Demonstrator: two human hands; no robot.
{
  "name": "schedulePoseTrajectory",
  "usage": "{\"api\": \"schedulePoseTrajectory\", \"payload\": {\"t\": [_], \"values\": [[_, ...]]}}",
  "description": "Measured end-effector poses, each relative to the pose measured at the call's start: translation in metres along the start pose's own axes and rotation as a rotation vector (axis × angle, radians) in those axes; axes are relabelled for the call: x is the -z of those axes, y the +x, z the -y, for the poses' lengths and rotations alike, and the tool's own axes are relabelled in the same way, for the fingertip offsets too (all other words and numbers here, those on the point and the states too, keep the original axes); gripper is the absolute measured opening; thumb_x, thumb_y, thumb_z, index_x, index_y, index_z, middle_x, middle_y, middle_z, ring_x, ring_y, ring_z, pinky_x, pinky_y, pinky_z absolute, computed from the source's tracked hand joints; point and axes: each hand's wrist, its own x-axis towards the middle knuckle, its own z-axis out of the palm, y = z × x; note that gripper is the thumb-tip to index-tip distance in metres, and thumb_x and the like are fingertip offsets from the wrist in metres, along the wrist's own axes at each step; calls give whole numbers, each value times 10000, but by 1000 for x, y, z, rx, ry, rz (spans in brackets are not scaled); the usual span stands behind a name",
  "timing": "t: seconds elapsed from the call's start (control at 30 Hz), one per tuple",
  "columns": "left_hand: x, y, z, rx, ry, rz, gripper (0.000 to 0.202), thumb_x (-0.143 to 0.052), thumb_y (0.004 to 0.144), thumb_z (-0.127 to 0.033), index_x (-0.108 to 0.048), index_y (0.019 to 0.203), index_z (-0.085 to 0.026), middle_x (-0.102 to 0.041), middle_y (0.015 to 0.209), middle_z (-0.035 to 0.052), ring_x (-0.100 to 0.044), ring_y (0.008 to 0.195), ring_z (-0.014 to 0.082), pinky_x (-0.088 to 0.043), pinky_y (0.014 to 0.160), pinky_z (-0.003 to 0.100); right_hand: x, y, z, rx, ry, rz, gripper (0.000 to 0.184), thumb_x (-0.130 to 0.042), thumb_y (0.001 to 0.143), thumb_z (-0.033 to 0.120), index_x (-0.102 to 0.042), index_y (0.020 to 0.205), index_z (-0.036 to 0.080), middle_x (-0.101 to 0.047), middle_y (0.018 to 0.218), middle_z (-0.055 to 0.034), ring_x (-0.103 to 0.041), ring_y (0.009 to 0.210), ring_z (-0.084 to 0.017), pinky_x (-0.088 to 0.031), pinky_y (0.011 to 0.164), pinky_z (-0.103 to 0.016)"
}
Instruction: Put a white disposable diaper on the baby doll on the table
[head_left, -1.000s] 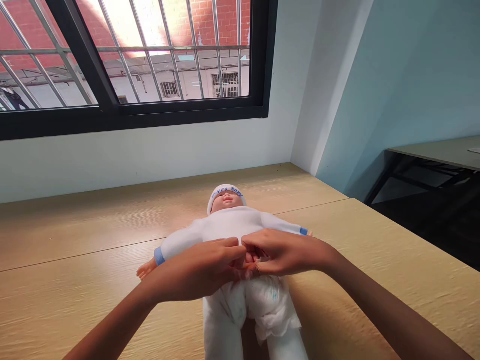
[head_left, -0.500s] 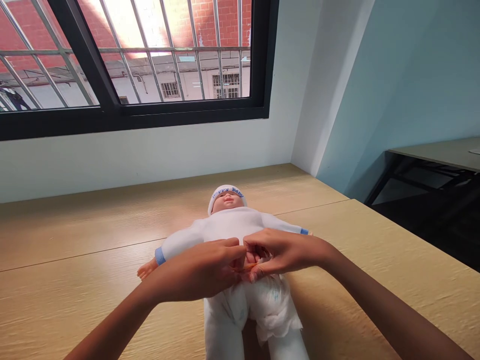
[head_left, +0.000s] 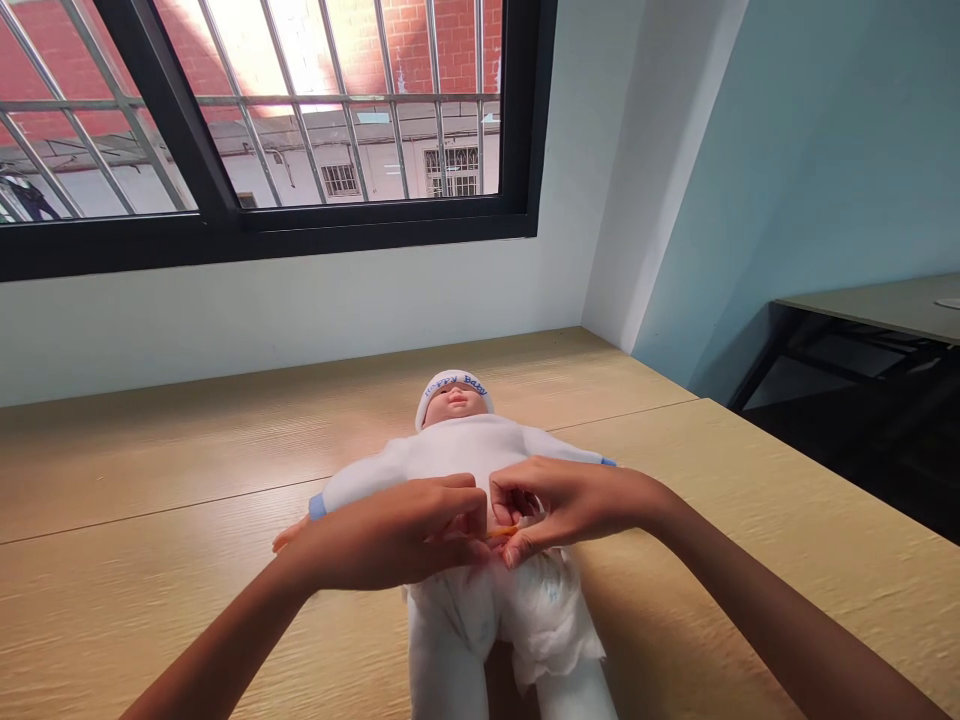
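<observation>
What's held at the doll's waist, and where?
A thin orange strip at the waist of the diaper, apparently pinched by the fingers of the right hand; left hand unclear.

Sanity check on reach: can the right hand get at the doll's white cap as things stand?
Probably yes. The right hand is at the waist of the doll, and only its white top lies between the hand and the cap, low enough to pass over.

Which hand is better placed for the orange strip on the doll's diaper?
Probably your right hand: its fingers curl down onto the orange strip at the diaper's waistband, while your left hand lies flatter across the doll's belly.
</observation>
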Motion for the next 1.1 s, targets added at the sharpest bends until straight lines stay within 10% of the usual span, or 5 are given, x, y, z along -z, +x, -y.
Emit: {"api": "schedulePoseTrajectory", "payload": {"t": [0.3, 0.53, 1.1], "values": [[-13, -4, -22, -158, -506, -537, 135, -662, 830, -209, -544, 766, -195, -520, 786, -24, -505, 762, 98, -433, 710, 212, 6, -37, 61, -36, -183, -376, 134, -617, 875, 336, -597, 928, 215, -630, 910, 17, -566, 817, -135, -427, 726, -260], [-23, -14, -38, -282, -823, -559, 161, -679, 805, -129, -555, 733, -201, -501, 765, -25, -510, 716, 86, -433, 623, 192, -18, -44, 95, 108, -92, -646, 50, -659, 855, 298, -622, 867, 266, -651, 843, 42, -609, 797, -121, -473, 717, -233], [-28, -20, -46, -387, -914, -513, 207, -691, 776, -77, -539, 695, -193, -509, 783, -26, -545, 737, 97, -485, 702, 256, -36, -46, 106, 218, -82, -736, 49, -658, 855, 332, -651, 855, 283, -679, 825, 13, -643, 786, -156, -548, 780, -277]]}}
